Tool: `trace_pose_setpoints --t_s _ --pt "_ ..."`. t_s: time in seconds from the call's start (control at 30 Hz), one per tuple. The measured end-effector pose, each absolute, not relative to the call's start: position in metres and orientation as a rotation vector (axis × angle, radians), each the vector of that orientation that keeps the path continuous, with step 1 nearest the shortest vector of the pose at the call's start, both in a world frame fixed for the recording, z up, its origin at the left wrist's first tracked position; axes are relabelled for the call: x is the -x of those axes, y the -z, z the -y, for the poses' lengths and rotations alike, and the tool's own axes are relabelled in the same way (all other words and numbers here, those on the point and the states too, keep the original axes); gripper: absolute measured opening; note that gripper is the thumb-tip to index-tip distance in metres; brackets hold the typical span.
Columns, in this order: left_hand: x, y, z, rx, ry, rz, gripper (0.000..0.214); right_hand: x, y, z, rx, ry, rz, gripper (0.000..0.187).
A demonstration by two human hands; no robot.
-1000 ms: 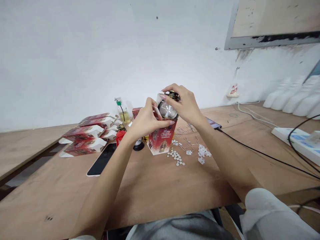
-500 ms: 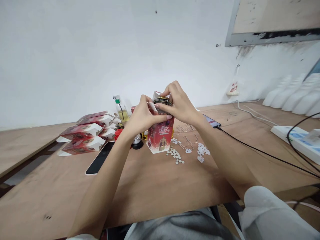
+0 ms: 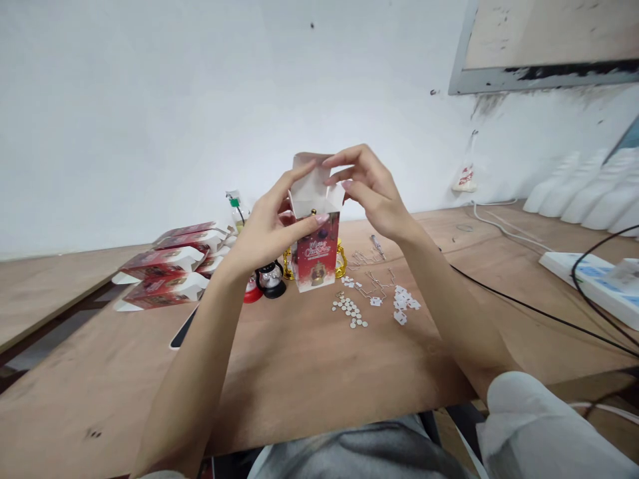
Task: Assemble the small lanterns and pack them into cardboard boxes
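A red and white "Merry Christmas" carton [image 3: 316,256] stands upright on the table with its top flap raised. A small gold knob [image 3: 313,211] shows just above its front edge; what is below is hidden inside. My left hand [image 3: 272,223] is closed around the carton's upper left, thumb across the front. At the upper right, my right hand [image 3: 372,189] has its fingers apart, with fingertips at the raised flap [image 3: 309,183] and thumb near a side flap. Beside the carton are a black-based lantern ornament [image 3: 271,279], a red-based one [image 3: 252,291] and gold ornaments [image 3: 340,259].
Button cells [image 3: 349,307], white plastic bits [image 3: 404,301] and thin wire pieces [image 3: 374,286] lie right of the carton. More cartons [image 3: 167,289] are stacked at left, near a partly hidden phone [image 3: 184,329]. A power strip [image 3: 594,283] and black cable [image 3: 524,313] lie at right.
The gold-topped lantern has sunk into the carton, leaving only its knob showing. My right hand has let go of it and risen to the flap. The carton has shifted slightly left and away.
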State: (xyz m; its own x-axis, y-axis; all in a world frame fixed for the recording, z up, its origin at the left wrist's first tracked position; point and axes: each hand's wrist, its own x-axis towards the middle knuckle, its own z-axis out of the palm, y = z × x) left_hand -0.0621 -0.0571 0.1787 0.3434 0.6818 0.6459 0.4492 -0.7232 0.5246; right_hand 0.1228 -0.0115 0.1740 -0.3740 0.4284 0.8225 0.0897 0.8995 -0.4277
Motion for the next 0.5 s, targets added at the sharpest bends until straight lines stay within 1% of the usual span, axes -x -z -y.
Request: trace_pose_setpoints --t_s 0.07,0.2,0.3,0.4,0.5 --pt "0.064 -0.180 0.059 -2.369 -1.329 -0.994 0.055 -0.123 -0.175 0.010 0.342 -0.399 1.853 0.022" --pt "0.066 -0.181 0.060 -2.458 -1.392 -0.988 0.043 -0.121 -0.174 0.010 0.396 -0.473 1.788 0.034" --pt "0.065 -0.181 0.059 -2.482 -1.444 -0.983 0.041 -0.115 -0.170 0.008 0.359 -0.563 1.749 0.036" --pt "0.064 -0.179 0.056 -2.414 -1.478 -0.994 0.045 -0.106 -0.165 0.005 0.338 -0.529 1.747 0.042" --pt "0.062 -0.176 0.052 -2.293 -1.479 -1.011 0.059 -0.099 -0.161 0.003 0.474 -0.397 1.764 0.051"
